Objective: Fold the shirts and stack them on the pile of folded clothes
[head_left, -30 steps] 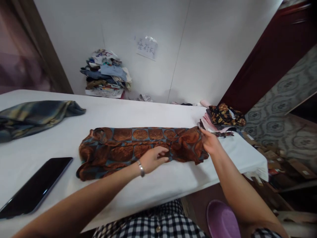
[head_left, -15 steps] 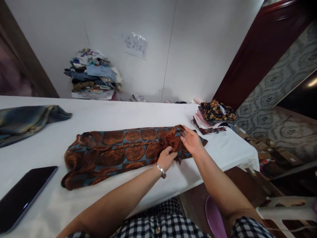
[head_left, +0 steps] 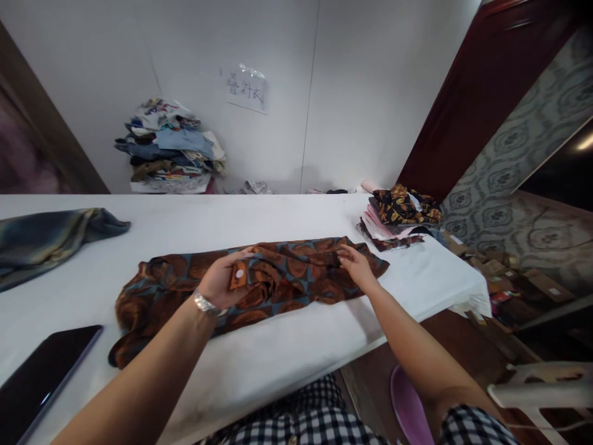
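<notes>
A brown and blue-grey patterned shirt [head_left: 296,290] lies lengthwise across the white table, gathered into a long narrow strip with its bunched end at the left. My left hand [head_left: 225,281] grips a sleeve near its cuff [head_left: 239,275], where a pale round button shows; the fingertips are partly hidden by cloth. Around the right part of the shirt, my right hand [head_left: 354,264] has its fingers closed on the fabric, palm turned inward. Between both hands the sleeve stretches along the top of the shirt.
A dark phone or tablet [head_left: 44,377] lies at the near left. Behind it is a blue-green garment [head_left: 50,241]. Folded clothes [head_left: 393,216] are stacked at the right, and a tall clothes pile [head_left: 171,148] stands against the wall. A white chair [head_left: 546,392] is lower right.
My left hand has moved left along the shirt, drawing the sleeve and its cuff with it. My right hand has stayed near the shirt's right end, shifting slightly.
</notes>
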